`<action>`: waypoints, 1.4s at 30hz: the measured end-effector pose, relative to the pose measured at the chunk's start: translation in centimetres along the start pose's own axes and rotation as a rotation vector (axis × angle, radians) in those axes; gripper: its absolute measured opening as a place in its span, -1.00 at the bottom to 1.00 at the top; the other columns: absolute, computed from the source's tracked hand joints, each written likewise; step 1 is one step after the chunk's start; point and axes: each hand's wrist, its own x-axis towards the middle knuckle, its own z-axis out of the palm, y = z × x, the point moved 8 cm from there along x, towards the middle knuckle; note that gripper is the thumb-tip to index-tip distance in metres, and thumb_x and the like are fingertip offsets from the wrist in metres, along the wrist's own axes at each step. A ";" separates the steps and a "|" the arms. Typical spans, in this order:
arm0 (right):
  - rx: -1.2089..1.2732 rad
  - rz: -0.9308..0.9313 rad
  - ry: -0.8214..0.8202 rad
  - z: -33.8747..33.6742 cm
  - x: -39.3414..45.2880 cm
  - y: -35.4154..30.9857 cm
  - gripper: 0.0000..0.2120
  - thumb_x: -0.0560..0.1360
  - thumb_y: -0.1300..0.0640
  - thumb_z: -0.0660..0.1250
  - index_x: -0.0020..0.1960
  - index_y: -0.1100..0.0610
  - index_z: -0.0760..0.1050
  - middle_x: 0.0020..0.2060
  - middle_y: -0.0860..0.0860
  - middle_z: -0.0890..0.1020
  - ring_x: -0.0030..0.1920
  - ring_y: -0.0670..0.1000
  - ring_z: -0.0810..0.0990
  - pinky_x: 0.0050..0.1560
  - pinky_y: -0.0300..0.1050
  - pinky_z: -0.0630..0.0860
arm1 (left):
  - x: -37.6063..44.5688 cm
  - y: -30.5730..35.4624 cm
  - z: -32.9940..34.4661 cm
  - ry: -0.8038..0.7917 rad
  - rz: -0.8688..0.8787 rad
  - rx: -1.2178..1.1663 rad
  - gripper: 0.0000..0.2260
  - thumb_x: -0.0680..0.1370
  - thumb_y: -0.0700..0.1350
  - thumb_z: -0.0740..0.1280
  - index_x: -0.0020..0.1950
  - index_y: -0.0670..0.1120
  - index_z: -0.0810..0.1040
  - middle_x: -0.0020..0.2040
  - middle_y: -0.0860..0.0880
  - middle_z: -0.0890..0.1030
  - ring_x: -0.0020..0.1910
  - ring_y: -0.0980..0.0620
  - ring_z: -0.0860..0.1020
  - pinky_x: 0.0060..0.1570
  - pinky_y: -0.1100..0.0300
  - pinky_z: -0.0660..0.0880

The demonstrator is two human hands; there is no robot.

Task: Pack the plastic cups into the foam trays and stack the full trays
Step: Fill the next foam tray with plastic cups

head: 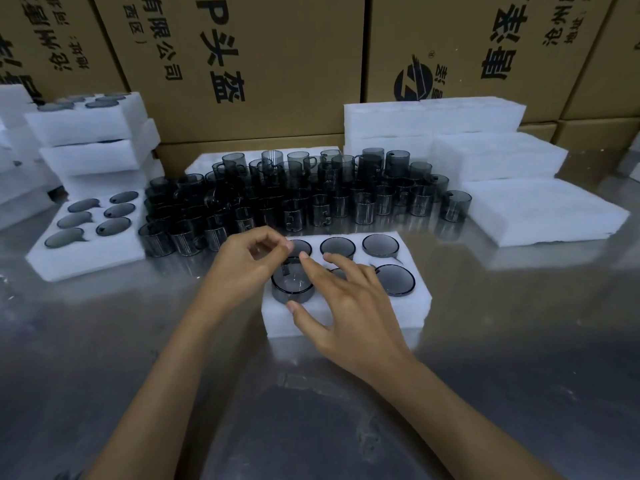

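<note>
A white foam tray (pixel 349 318) lies in front of me on the metal table. Smoky grey plastic cups fill its holes, bottoms up. One cup (pixel 292 285) sticks partly out of the near left hole. My left hand (pixel 247 261) hovers over that cup with fingers curled, fingertips near its handle. My right hand (pixel 341 303) spreads across the tray, thumb at the cup's near edge and fingers over the middle holes. Behind the tray stand several loose cups (pixel 311 192) in rows.
A filled foam tray (pixel 86 258) sits at the left, with a stack of filled trays (pixel 93 147) behind it. Blank foam trays (pixel 540 209) pile up at the right. Cardboard boxes (pixel 249 64) wall off the back. A shiny metal table (pixel 311 410) lies near me.
</note>
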 end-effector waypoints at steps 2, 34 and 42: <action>0.006 0.010 -0.034 0.2 0.0 0.0 -0.43 0.52 -0.18 0.29 0.44 0.10 0.46 0.12 -0.04 0.68 0.36 -0.04 0.37 0.30 -0.04 0.42 | 0.1 -0.1 -0.1 0.011 0.001 0.006 -0.90 0.55 -0.12 0.40 -0.15 0.03 0.65 -0.19 0.13 0.66 -0.13 0.10 0.61 -0.01 0.12 0.51; -0.011 -0.165 -0.161 1.1 -0.4 -1.2 -0.70 0.53 -0.06 0.25 0.16 -0.01 0.64 0.19 -0.15 0.65 0.36 -0.03 0.45 0.37 -0.02 0.28 | -1.5 -1.1 6.2 -0.330 -0.002 0.552 -0.24 0.46 0.46 -0.38 0.61 0.16 -0.11 0.57 0.30 -0.17 0.49 0.31 -0.37 0.48 0.01 -0.44; 0.026 -0.099 -0.070 -0.2 0.0 -0.4 -0.66 0.53 -0.04 0.25 0.25 0.02 0.59 0.26 -0.14 0.61 0.40 -0.04 0.41 0.37 0.02 0.29 | -1.2 -1.1 5.3 -0.226 -0.128 0.244 -0.35 0.53 0.40 -0.14 0.59 0.22 0.00 0.59 0.28 -0.15 0.54 0.25 -0.24 0.52 0.04 -0.24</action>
